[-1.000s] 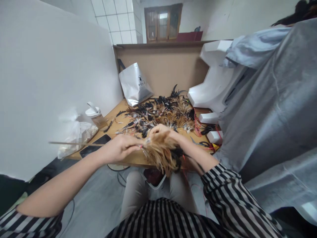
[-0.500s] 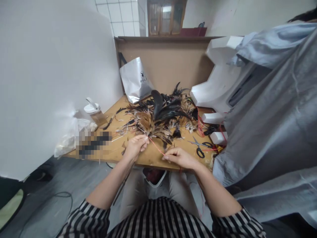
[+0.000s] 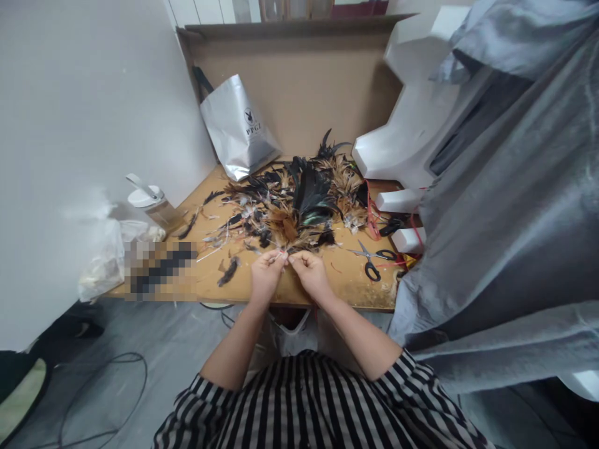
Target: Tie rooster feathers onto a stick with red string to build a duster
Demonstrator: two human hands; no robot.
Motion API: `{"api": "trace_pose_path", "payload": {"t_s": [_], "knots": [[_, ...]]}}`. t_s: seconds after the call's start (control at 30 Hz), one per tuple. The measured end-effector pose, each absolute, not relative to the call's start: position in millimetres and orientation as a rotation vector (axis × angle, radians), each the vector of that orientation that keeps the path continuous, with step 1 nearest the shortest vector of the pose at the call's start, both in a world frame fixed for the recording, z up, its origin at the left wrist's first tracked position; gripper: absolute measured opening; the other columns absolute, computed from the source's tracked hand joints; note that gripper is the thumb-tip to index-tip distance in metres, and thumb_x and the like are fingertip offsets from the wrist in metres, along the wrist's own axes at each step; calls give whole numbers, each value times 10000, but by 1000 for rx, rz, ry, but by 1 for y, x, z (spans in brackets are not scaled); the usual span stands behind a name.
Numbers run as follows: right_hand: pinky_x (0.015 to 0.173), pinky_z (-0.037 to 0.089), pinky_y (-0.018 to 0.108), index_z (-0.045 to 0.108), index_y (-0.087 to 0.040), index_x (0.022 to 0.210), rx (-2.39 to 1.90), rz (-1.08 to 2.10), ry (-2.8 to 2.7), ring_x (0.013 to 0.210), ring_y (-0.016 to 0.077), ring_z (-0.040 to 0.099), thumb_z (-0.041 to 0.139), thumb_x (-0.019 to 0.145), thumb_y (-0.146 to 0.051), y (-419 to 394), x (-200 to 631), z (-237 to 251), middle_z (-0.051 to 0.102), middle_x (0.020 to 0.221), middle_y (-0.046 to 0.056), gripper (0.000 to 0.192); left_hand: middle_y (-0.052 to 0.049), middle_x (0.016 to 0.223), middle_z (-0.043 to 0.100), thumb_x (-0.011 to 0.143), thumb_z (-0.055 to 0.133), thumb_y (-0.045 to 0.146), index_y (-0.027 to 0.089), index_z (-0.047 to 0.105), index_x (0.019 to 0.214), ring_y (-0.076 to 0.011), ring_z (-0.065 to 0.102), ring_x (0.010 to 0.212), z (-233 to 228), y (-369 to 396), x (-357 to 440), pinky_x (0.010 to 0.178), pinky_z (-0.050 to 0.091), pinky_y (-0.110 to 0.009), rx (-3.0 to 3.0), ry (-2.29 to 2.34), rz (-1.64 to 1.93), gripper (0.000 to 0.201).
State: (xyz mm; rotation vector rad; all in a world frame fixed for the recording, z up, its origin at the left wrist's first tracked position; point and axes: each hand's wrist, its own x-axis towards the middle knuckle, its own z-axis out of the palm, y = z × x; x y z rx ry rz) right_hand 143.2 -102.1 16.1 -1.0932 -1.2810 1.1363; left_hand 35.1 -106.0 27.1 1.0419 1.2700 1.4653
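Note:
A bundle of feathers (image 3: 283, 223), brown with long glossy black plumes, points away from me over the table. My left hand (image 3: 267, 274) is closed, pinching the bundle's quill ends between thumb and fingers. Right beside it, my right hand (image 3: 309, 273) is closed too, fingertips almost touching the left ones at the base. A bit of red string (image 3: 282, 253) shows at the fingertips; the rest of it is mostly hidden by the hands. Loose feathers (image 3: 255, 187) lie heaped behind the bundle. Off to the right lie black-handled scissors (image 3: 370, 257), blades spread.
A silver bag (image 3: 241, 134) leans at the back left of the wooden table (image 3: 346, 287). A lidded jar (image 3: 156, 206) and a plastic bag (image 3: 100, 259) stand at the left. White-legged furniture (image 3: 397, 137) and grey cloth (image 3: 505, 218) border the right side. Beneath the edge is a bin (image 3: 292, 324).
My right hand has moved left, up to my left hand, and the red string stretched between them no longer shows as a line. The view has tilted down.

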Motion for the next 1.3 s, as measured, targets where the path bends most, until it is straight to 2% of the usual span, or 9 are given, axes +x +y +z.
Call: {"api": "trace_pose_path", "payload": {"t_s": [0.13, 0.37, 0.53, 0.73, 0.9, 1.03, 1.17, 1.3], "knots": [[498, 302, 216, 566, -168, 631, -1115, 944, -1389, 496, 91, 334, 507, 757, -350, -109, 142, 11, 378, 508, -43, 229, -11, 577, 600, 594, 679, 315, 131, 629, 712, -91, 505, 502, 24, -106, 37, 453, 368, -189, 1052, 1345, 1501, 224], [499, 300, 217, 570, -166, 612, -1133, 882, -1480, 492, 89, 340, 500, 772, -328, -114, 143, 18, 388, 499, -38, 238, -10, 585, 603, 627, 661, 305, 131, 643, 721, -127, 561, 585, 16, -105, 38, 537, 429, -224, 1026, 1402, 1516, 198], [473, 296, 212, 619, -152, 663, -1161, 1030, -1374, 498, 91, 360, 546, 738, -402, -103, 146, 21, 458, 526, -17, 271, -63, 803, 643, 731, 577, 301, 131, 642, 850, -158, 595, 757, 18, -107, 41, 706, 468, -277, 1240, 1432, 1571, 217], [492, 331, 220, 661, -140, 700, -1141, 1129, -1260, 499, 93, 412, 617, 673, -385, -96, 148, 18, 570, 581, 11, 250, -111, 985, 573, 797, 488, 236, 130, 598, 1058, -187, 535, 959, 13, -112, 44, 888, 412, -331, 1645, 1451, 1575, 302], [470, 326, 215, 667, -130, 705, -1154, 1169, -1160, 474, 85, 417, 649, 630, -388, -95, 147, 17, 576, 561, 6, 270, -106, 978, 518, 800, 473, 210, 146, 566, 1136, -191, 505, 964, 9, -117, 50, 891, 405, -351, 1722, 1380, 1586, 355], [494, 362, 220, 658, -143, 650, -1117, 1204, -1074, 475, 90, 457, 670, 599, -359, -92, 152, 14, 591, 551, -3, 222, -92, 990, 524, 738, 577, 239, 161, 566, 1141, -178, 521, 939, 7, -117, 54, 860, 419, -329, 1462, 1185, 1563, 411], [534, 408, 236, 670, -160, 664, -1017, 1361, -1024, 511, 110, 523, 694, 591, -345, -85, 163, 10, 638, 596, 7, 201, -76, 952, 581, 697, 636, 322, 152, 566, 1090, -139, 565, 802, 9, -112, 55, 704, 464, -275, 906, 967, 1405, 434], [606, 431, 240, 686, -167, 670, -955, 1376, -1068, 568, 112, 560, 716, 596, -323, -78, 172, 8, 661, 635, 8, 175, -41, 798, 594, 660, 675, 348, 129, 602, 943, -81, 532, 620, 17, -105, 55, 513, 402, -180, 722, 855, 1336, 365]]}}
